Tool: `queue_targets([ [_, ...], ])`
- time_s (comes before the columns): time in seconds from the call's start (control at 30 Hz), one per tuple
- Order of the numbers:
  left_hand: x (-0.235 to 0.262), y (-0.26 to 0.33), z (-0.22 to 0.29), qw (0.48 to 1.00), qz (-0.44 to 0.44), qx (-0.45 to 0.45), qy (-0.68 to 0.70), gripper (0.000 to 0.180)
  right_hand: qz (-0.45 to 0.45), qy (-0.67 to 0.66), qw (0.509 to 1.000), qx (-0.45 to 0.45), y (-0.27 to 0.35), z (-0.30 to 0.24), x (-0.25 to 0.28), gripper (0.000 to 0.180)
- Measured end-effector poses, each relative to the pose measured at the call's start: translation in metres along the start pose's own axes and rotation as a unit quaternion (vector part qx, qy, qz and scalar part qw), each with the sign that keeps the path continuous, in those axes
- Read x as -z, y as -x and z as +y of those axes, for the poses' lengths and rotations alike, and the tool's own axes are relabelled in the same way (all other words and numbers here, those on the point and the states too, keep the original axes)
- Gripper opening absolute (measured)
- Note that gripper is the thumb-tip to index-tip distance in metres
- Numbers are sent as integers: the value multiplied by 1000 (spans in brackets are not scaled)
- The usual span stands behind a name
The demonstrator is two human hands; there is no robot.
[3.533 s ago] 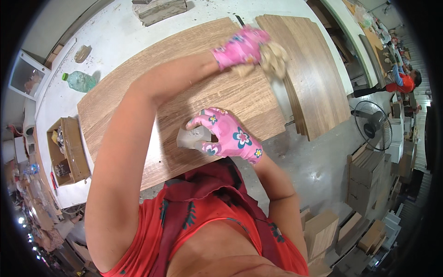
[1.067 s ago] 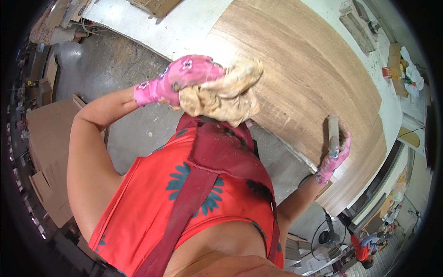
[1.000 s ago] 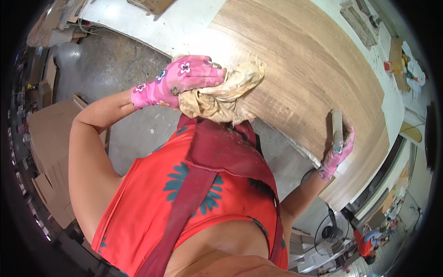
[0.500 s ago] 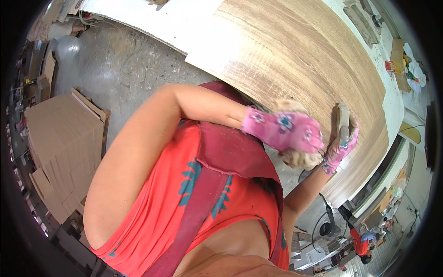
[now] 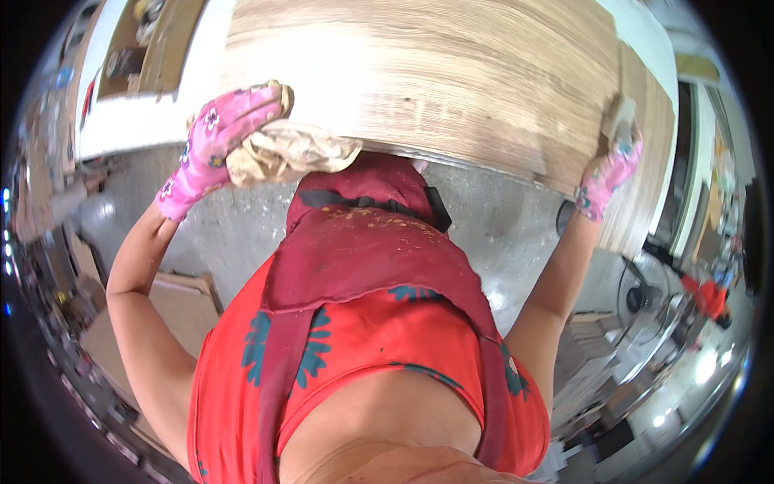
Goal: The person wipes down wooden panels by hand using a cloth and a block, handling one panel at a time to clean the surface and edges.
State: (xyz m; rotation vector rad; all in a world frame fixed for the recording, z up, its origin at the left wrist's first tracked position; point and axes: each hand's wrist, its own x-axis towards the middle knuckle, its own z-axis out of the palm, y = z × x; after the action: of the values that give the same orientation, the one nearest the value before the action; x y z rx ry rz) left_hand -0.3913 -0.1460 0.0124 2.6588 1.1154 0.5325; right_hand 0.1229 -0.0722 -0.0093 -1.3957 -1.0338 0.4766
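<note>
My left hand [image 5: 218, 145], in a pink floral glove, is closed on a crumpled beige rag [image 5: 294, 149] at the near edge of a wood-grain panel [image 5: 451, 73]. Part of the rag hangs over that edge, and a bit shows at the fingertips. My right hand [image 5: 614, 165], gloved alike with greyish fingertips, rests against the panel's right end. Its fingers look stretched out along the end, and its palm side is partly hidden. Another wood-grain panel [image 5: 649, 121] shows beneath, sticking out to the right.
An open cardboard box [image 5: 165, 48] with items inside stands on the white tabletop [image 5: 121, 129] at the left. Flat cardboard [image 5: 153, 323] is stacked on the floor at lower left. A fan [image 5: 641, 298] stands at the right, with a person in red [image 5: 711, 298] far behind.
My left hand has swung left with the rag, from beside my right hand to the panel's left part. My view has turned; my right hand stays at the panel's right end.
</note>
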Motion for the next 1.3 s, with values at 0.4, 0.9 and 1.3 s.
queue_targets([
  [0.4, -70, -165, 55, 934, -95, -288, 189, 54, 139, -38, 988, -58, -14, 23, 50, 29],
  [0.9, -248, -418, 260, 878, -258, -392, 96, 75, 242, 231, 910, -244, 11, -20, 138, 48],
  [1.3, -125, -264, 106, 901, -58, -294, 313, 67, 235, -119, 963, -52, 6, 17, 87, 33],
])
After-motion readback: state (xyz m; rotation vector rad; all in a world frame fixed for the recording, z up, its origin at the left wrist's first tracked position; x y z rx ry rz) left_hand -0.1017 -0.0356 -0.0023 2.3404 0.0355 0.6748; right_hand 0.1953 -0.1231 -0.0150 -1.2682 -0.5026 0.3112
